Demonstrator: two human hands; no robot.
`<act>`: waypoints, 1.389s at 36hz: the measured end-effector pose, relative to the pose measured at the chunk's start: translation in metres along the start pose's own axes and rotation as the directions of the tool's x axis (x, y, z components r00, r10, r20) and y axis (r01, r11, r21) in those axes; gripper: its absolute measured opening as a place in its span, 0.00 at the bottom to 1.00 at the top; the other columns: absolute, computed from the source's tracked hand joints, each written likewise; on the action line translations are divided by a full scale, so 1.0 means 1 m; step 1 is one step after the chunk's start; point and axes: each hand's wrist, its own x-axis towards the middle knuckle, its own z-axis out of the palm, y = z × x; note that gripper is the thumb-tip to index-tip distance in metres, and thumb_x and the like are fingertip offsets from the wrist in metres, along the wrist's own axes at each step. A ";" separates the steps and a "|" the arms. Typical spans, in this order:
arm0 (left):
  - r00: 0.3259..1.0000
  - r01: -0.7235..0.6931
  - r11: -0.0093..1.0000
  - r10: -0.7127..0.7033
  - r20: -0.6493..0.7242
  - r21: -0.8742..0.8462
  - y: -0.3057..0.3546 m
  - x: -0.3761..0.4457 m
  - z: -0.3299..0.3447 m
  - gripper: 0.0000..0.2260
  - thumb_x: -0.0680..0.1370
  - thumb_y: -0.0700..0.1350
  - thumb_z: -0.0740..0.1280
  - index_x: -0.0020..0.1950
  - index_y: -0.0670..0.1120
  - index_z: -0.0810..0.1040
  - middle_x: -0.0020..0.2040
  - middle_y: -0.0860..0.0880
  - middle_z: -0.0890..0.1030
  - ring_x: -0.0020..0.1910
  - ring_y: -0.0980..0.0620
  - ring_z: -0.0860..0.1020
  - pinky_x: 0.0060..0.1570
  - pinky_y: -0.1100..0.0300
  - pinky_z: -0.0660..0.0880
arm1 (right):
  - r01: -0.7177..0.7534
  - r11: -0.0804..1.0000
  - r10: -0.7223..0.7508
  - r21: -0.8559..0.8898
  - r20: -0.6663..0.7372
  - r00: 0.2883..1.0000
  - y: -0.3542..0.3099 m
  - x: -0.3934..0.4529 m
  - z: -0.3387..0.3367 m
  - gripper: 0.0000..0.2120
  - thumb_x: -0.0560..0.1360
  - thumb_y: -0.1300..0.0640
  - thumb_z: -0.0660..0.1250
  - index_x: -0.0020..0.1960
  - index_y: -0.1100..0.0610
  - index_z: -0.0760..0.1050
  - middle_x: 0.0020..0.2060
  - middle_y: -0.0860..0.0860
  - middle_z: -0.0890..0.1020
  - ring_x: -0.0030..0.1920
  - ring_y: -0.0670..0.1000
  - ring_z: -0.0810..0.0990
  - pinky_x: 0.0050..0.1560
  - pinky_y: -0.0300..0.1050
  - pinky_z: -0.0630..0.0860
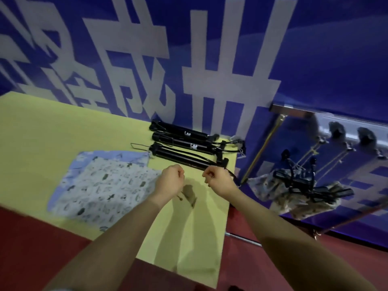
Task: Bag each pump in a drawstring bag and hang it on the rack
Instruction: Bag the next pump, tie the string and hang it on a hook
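Observation:
Three black pumps lie side by side at the far edge of the yellow-green table (52, 131): a far pump (178, 131), a middle pump (184, 142) and a near pump (182, 157). Printed light-blue drawstring bags (100, 185) lie flat in a pile left of my hands. My left hand (170, 181) hovers over the table with fingers curled, nothing visibly in it. My right hand (216, 180) hovers near the near pump's right end, fingers curled; a thin black hose runs past it, and whether it grips the hose is unclear. Bagged pumps (294, 185) hang on the rack (336, 131) at right.
A blue wall with large white characters stands behind the table. The rack has several black hooks (365, 133) and a metal rail along its top. Red floor shows below and right of the table. A metal rod (243, 238) lies on the floor near the table's right edge.

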 end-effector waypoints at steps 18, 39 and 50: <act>0.957 0.227 0.913 -0.273 0.094 0.340 -0.117 0.029 -0.002 0.23 0.74 0.54 0.68 0.63 0.41 0.71 0.62 0.41 0.71 0.63 0.41 0.69 0.59 0.51 0.70 | 0.308 0.908 -0.184 -0.284 0.390 0.902 -0.034 0.087 0.126 0.21 0.77 0.62 0.56 0.68 0.52 0.71 0.68 0.52 0.73 0.66 0.56 0.71 0.65 0.51 0.70; 0.979 -0.027 0.998 0.017 -0.203 -0.049 -0.094 0.040 -0.037 0.05 0.77 0.43 0.64 0.42 0.43 0.75 0.38 0.52 0.70 0.38 0.51 0.70 0.37 0.58 0.65 | 0.273 0.942 -0.315 0.196 0.236 0.919 -0.046 0.110 0.114 0.07 0.77 0.62 0.64 0.52 0.59 0.80 0.49 0.54 0.82 0.50 0.50 0.80 0.54 0.48 0.77; 0.974 -0.180 0.982 0.186 -0.129 0.053 -0.079 0.039 -0.063 0.08 0.76 0.39 0.64 0.52 0.41 0.67 0.34 0.51 0.69 0.30 0.50 0.68 0.29 0.56 0.64 | 0.320 0.935 -0.339 0.150 0.123 0.933 -0.071 0.103 0.088 0.04 0.76 0.60 0.67 0.46 0.61 0.78 0.42 0.49 0.76 0.40 0.43 0.74 0.43 0.27 0.69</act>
